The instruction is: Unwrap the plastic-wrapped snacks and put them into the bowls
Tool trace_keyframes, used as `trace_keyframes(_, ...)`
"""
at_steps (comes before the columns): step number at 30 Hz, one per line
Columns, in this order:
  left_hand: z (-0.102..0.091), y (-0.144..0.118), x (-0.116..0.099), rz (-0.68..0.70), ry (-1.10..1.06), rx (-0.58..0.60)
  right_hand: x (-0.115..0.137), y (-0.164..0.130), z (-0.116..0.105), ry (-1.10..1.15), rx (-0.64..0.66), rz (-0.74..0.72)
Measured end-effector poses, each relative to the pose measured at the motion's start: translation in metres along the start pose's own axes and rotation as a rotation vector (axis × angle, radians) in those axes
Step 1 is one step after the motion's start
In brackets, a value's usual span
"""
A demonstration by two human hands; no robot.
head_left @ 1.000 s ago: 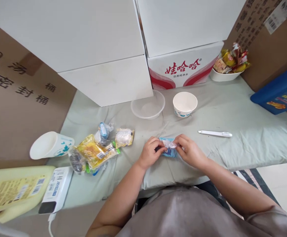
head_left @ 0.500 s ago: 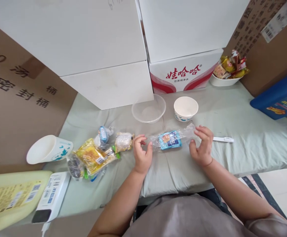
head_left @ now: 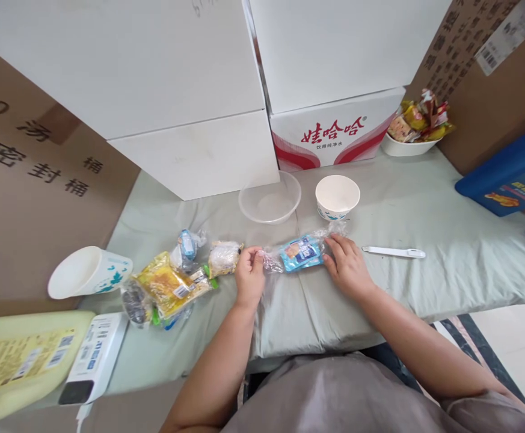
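Blue snack packets (head_left: 301,252) lie on the cloth, rolled in clear plastic wrap (head_left: 271,260) that is bunched at both ends. My left hand (head_left: 249,273) pinches the bunched left end between thumb and fingers. At the other end, my right hand (head_left: 347,267) has its fingers curled over the wrap, thumb close against the packets. A white cutter knife (head_left: 394,252) rests to the right of that hand. Left of my left hand sits another wrapped snack bundle (head_left: 224,258), beside a heap of wrapped yellow packets (head_left: 165,282).
Behind my hands stand a clear plastic bowl (head_left: 269,207) and a white paper bowl (head_left: 337,198). A paper tub (head_left: 89,273) lies tipped at left, near a white device (head_left: 93,358). White boxes (head_left: 190,159) line the back; a snack basket (head_left: 411,147) stands back right.
My right hand has moved left, closing onto the wrap's right end and uncovering the cutter knife. My left fingers have pinched the left end. The packets have shifted slightly left.
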State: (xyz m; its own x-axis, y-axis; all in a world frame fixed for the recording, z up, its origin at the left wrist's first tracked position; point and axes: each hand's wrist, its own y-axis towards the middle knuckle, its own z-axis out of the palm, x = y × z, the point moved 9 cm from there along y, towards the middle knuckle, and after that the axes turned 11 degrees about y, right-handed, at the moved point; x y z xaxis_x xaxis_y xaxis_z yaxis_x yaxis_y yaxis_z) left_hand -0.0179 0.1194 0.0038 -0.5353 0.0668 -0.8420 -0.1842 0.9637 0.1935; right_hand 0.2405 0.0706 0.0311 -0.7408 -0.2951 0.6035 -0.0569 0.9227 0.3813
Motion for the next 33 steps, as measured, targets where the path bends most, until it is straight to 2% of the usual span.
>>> trace_keyframes(3, -0.004, 0.002, 0.01, -0.064, -0.059, -0.046, -0.006, -0.002, 0.006, -0.062, 0.045, 0.029)
trace_keyframes(7, -0.016, 0.001, 0.006, -0.018, -0.123, -0.161, -0.001, -0.002, 0.001, -0.053, 0.044, -0.015)
trace_keyframes(10, -0.027, -0.003, -0.005, 0.058, -0.153, -0.254, 0.005, -0.003, -0.02, 0.018, -0.11, -0.066)
trace_keyframes(13, -0.034, -0.009, -0.018, 0.121, -0.18, -0.278, 0.011, -0.006, -0.041, 0.079, -0.264, -0.121)
trace_keyframes(15, -0.038, -0.014, -0.029, 0.153, -0.159, -0.254, 0.015, -0.008, -0.047, 0.094, -0.274, -0.141)
trace_keyframes(17, -0.043, -0.021, -0.042, 0.199, -0.121, -0.217, 0.02, -0.011, -0.048, 0.109, -0.23, -0.155)
trace_keyframes(19, -0.044, -0.028, -0.059, 0.274, -0.055, -0.127, 0.028, -0.014, -0.047, 0.134, -0.16, -0.183)
trace_keyframes(21, -0.034, -0.035, -0.078, 0.378, 0.091, 0.028, 0.036, -0.017, -0.042, 0.158, -0.085, -0.222)
trace_keyframes(23, -0.015, -0.045, -0.093, 0.498, 0.323, 0.181, 0.042, -0.019, -0.034, 0.163, -0.003, -0.248)
trace_keyframes(25, 0.003, -0.055, -0.103, 0.618, 0.545, 0.267, 0.046, -0.02, -0.025, 0.132, 0.068, -0.26)
trace_keyframes(28, 0.019, -0.074, -0.115, 0.769, 0.699, 0.271, 0.048, -0.023, -0.017, 0.055, 0.13, -0.284)
trace_keyframes(31, 0.024, -0.095, -0.122, 0.869, 0.705, 0.26, 0.049, -0.027, -0.017, 0.025, 0.169, -0.294)
trace_keyframes(33, 0.023, -0.104, -0.122, 0.884, 0.681, 0.274, 0.052, -0.031, -0.016, 0.041, 0.208, -0.317)
